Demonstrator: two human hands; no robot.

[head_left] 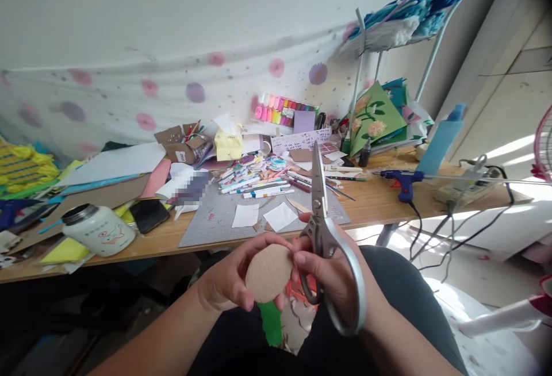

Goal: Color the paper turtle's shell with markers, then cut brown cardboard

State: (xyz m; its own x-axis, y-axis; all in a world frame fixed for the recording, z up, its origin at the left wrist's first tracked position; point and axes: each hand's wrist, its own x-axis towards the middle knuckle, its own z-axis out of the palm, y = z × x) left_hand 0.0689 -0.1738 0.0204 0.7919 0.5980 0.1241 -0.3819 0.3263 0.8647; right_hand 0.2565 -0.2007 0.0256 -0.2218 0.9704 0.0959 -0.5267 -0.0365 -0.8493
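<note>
A round brown piece of cardboard (268, 273) is pinched between the thumb and fingers of my left hand (230, 272), above my lap. Large silver scissors (319, 192) are in my right hand (334, 272), their blades pointing up and looking closed. The right thumb and fingertips also reach the right edge of the cardboard disc. Part of the scissor handle hides the right palm. Just beyond my hands, white paper squares (280, 216) lie on a grey cutting mat (207, 226).
Several markers (267, 189) are heaped on the mat. A white bottle (101, 229) and a dark phone (149, 215) stand and lie at the left. A blue glue gun (404, 183) rests at the right, its cord hanging over the table edge. Below are paper scraps (271, 323).
</note>
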